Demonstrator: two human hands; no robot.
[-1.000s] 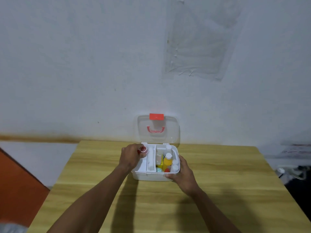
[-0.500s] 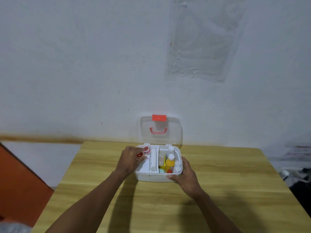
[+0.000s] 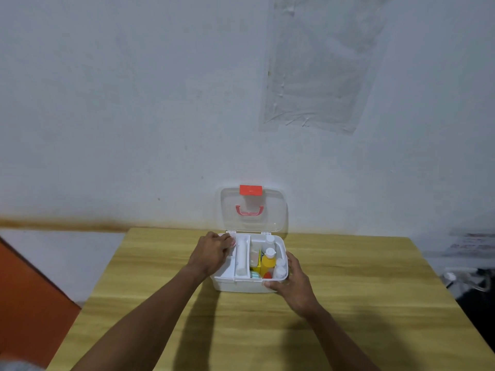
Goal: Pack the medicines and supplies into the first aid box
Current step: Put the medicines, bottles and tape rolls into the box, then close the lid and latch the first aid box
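Observation:
The white first aid box [image 3: 241, 286] stands open on the wooden table, its clear lid [image 3: 253, 223] with red latch and handle upright against the wall. Inside are a white tray [image 3: 242, 255], a yellow bottle [image 3: 267, 262], small white bottles [image 3: 280, 269] and a teal-edged item [image 3: 255, 275]. My left hand [image 3: 211, 253] is curled over the tray's far left corner, fingers closed on a small red-and-white container [image 3: 233, 242] that is mostly hidden. My right hand [image 3: 294, 285] grips the box's front right corner.
The wooden table [image 3: 348, 303] stretches bare around the box and abuts a white wall. An orange panel [image 3: 26, 285] stands off the left edge. White cables and a plug [image 3: 460, 277] lie beyond the right edge.
My left hand has moved down into the tray's left corner, and the red-and-white container it held in view is now nearly covered. My right hand stays on the box's corner.

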